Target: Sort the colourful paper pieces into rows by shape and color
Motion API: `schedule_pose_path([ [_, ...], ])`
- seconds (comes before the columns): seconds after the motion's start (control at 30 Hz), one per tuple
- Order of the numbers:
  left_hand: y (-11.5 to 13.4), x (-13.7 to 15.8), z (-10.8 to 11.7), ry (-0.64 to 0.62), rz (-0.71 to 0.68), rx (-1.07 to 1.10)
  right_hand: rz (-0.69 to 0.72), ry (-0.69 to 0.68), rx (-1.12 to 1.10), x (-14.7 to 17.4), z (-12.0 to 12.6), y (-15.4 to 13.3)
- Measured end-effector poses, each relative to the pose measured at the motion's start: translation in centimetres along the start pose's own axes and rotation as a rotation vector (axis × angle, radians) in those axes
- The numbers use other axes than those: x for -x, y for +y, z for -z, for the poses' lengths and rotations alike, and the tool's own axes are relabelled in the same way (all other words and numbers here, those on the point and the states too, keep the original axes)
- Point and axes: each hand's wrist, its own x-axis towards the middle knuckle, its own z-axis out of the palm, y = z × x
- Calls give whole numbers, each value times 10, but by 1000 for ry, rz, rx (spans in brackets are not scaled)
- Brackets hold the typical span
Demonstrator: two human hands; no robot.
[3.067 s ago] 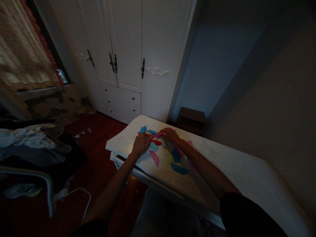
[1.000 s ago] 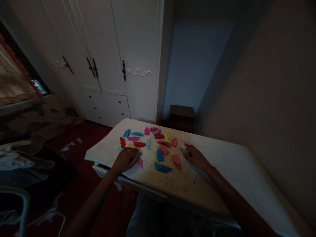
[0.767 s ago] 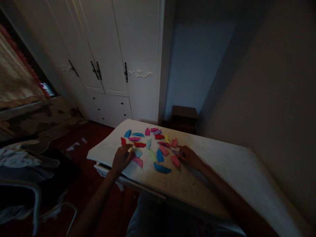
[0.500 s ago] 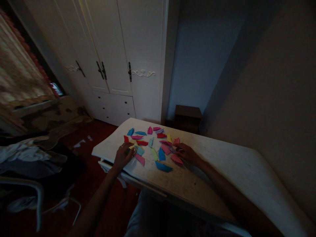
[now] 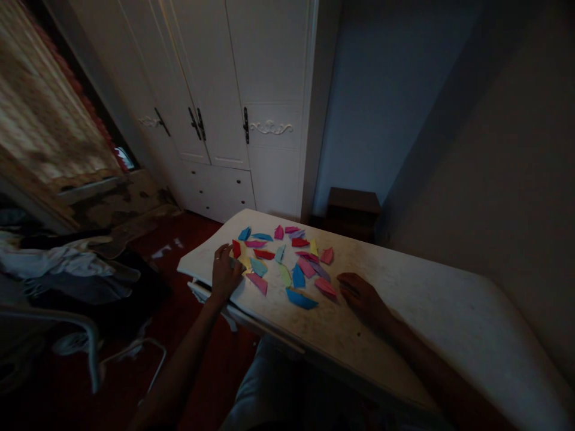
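Observation:
Folded paper pieces in several colours lie in a loose cluster on the pale tabletop (image 5: 417, 281). At the cluster's left edge is my left hand (image 5: 227, 274), open with bent fingers apart, beside a red paper piece (image 5: 236, 248) and a yellow paper piece (image 5: 245, 263). My right hand (image 5: 363, 298) rests on the table right of the cluster, loosely curled, with a gap between thumb and fingers and nothing visible in it. Nearest to it is a pink paper piece (image 5: 326, 288). A blue paper piece (image 5: 301, 299) lies at the front.
A white wardrobe (image 5: 274, 167) stands behind the table, with a small dark cabinet (image 5: 354, 201) to its right. On the left are clothes (image 5: 67, 263) in a heap and a metal chair frame (image 5: 92, 347). A drawer (image 5: 251, 320) juts from the table's front edge.
My right hand has drawn back rightward, away from the paper pieces. My left hand has shifted slightly left from the cluster's edge. The whole view has turned a little to the left.

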Motion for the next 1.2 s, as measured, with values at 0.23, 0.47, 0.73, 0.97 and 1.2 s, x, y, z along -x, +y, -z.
schedule_pose_path([
  [0.23,-8,0,-7,-16,49,-118,46,-12,6,0,-2,9],
  [0.47,-11,0,-9,-83,37,-209,94,-57,46,-1,0,9],
  [0.73,2,1,-6,-188,-113,-247,136,-106,43,-3,6,10],
  [0.97,41,-13,-14,-398,-301,-239,145,-91,5,-3,5,11],
  [1.2,40,-26,-19,-630,-353,-247,161,-65,10,-2,5,7],
])
